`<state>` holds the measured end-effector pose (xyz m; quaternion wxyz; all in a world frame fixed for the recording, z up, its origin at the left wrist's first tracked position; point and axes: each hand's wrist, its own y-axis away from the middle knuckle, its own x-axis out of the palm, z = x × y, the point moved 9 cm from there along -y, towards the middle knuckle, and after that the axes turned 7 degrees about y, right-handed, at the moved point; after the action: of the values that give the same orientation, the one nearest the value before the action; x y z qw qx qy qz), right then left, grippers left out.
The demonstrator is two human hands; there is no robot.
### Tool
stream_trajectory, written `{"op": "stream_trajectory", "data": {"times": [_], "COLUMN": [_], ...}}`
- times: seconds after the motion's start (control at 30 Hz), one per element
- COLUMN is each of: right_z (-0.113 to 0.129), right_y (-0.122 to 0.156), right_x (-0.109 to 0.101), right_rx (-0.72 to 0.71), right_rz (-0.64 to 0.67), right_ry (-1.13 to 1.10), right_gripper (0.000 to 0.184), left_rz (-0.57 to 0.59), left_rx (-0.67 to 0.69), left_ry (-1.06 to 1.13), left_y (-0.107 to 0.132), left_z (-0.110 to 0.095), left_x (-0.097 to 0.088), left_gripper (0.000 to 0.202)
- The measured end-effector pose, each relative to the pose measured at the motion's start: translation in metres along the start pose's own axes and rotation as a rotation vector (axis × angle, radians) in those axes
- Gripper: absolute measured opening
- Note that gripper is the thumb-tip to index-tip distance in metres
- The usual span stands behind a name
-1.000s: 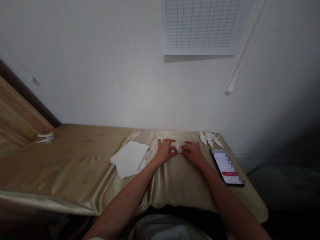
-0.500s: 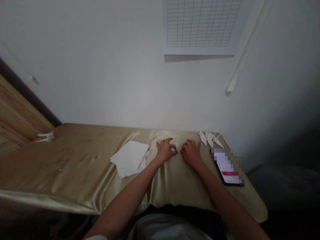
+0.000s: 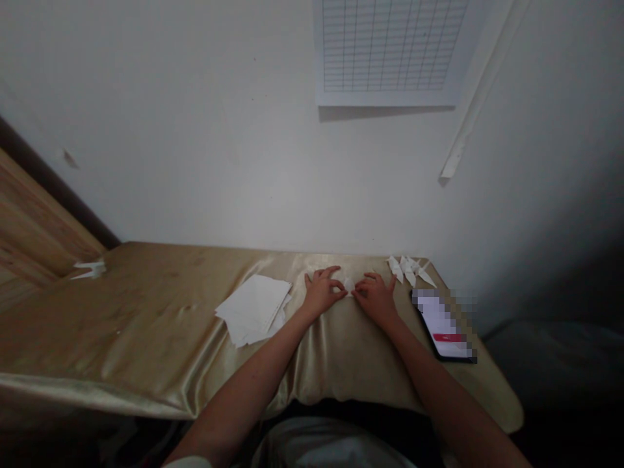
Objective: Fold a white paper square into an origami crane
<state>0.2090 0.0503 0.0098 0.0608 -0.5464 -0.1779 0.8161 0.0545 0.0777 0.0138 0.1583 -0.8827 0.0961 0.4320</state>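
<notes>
A small piece of folded white paper [image 3: 349, 286] lies between my two hands on the gold satin cloth. My left hand [image 3: 323, 290] pinches its left side with thumb and forefinger, the other fingers raised and spread. On the opposite side, my right hand [image 3: 375, 294] grips the paper's right edge between its fingertips. The paper's lower corners are partly hidden by my fingers, and its exact folds are too small to make out. To the left of my left hand rests a loose stack of white paper sheets [image 3: 258, 305].
Several folded paper shapes [image 3: 409, 270], pointed like origami cranes, lie at the back right. A phone [image 3: 441, 325] with a lit screen is below them. White scraps [image 3: 90, 268] sit at the far left. A gridded sheet [image 3: 385, 52] hangs on the wall behind the cloth-covered table [image 3: 146, 312].
More of the folded paper shows between my fingertips now. My right hand has shifted slightly to the right; my left hand stays nearly in place.
</notes>
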Motion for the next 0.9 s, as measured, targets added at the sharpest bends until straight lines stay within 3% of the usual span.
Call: {"op": "stream_trajectory", "data": {"times": [0.37,0.7,0.9], "right_z": [-0.0011,-0.0006,-0.0036], "right_y": [-0.0016,-0.0007,-0.0012], "right_x": [0.0037,0.0065,0.0052], "right_rx": [0.087,0.128,0.155], "right_rz": [0.032,0.066,0.057], "right_ry": [-0.017,-0.026,-0.103], "right_gripper": [0.02,0.009,0.017], "left_rz": [0.04,0.048,0.012], "left_rx": [-0.072,-0.042,-0.028], "left_ry": [0.027,0.027,0.029], "left_y": [-0.0006,-0.0015,0.0007], "left_z": [0.0007,0.0009,0.0021], "left_x": [0.0032,0.0064,0.0052], "left_gripper": [0.005,0.006,0.027]}}
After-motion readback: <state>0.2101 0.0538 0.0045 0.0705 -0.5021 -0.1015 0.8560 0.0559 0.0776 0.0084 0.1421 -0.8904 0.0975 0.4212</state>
